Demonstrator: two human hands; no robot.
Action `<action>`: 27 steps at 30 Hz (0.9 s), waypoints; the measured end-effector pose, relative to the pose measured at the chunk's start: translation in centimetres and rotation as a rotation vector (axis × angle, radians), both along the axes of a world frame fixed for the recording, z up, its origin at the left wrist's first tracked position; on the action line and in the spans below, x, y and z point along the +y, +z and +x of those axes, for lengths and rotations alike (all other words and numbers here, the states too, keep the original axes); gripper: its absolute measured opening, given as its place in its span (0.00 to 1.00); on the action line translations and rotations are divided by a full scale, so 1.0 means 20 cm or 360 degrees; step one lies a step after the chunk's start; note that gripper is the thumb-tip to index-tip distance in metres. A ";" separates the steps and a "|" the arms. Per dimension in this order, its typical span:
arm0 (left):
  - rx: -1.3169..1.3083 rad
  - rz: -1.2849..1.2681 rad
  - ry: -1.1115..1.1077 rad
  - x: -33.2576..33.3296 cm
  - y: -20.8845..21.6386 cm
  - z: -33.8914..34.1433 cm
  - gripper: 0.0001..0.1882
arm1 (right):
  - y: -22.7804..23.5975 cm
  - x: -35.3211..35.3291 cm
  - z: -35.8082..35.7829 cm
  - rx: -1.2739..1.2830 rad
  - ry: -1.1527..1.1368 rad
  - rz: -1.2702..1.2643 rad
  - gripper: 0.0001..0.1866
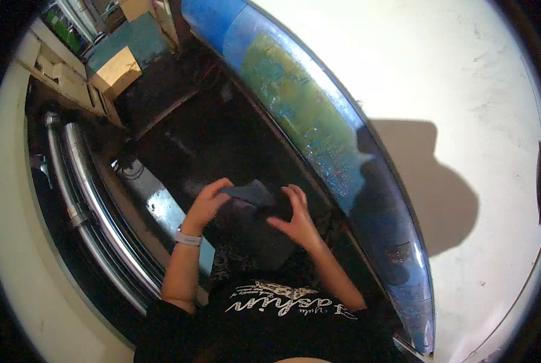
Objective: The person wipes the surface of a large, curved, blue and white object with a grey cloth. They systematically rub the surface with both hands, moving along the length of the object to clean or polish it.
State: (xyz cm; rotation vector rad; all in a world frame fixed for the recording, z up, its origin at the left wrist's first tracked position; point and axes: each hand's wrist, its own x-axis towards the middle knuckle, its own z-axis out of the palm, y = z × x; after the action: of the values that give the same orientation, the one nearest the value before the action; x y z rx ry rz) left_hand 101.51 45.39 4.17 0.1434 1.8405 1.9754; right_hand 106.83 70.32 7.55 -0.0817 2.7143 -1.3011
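Note:
My left hand point(207, 204), with a pale band on its wrist, is closed on the edge of a dark grey piece that looks like a folded cloth point(252, 193). The cloth is held in front of my body, over a dark area. Just to its right, my right hand point(297, 219) is open, thumb and fingers apart, with a gap between it and the cloth. Further right runs a long curved blue panel point(319, 115) with a greenish, patterned middle part. Its lower portion lies in my shadow.
Beyond the blue panel spreads a large white surface point(464, 78). At left stand shiny metal rollers or pipes point(92, 175), beside a pale flat strip point(164, 206). A cardboard-coloured box point(118, 69) sits at the far left, near a teal surface point(140, 39).

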 end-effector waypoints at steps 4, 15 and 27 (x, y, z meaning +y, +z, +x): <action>0.0042 0.0091 -0.0431 0.24 0.23 -0.11 0.06 | 0.03 0.02 0.01 -0.0031 0.0193 -0.0281 0.35; 0.0117 -0.0245 -0.0320 0.31 0.05 -0.21 0.26 | 0.08 0.08 0.04 -0.0183 -0.0425 -0.1271 0.15; -0.0680 0.0323 -0.0064 0.35 -0.34 0.09 0.32 | 0.04 -0.10 0.10 -0.0116 -0.0715 -0.1453 0.18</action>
State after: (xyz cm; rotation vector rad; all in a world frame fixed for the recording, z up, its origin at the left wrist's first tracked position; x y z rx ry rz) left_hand 103.38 52.43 -2.62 -0.1690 1.3584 1.9752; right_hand 108.79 68.34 8.39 0.4967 1.9055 -2.4896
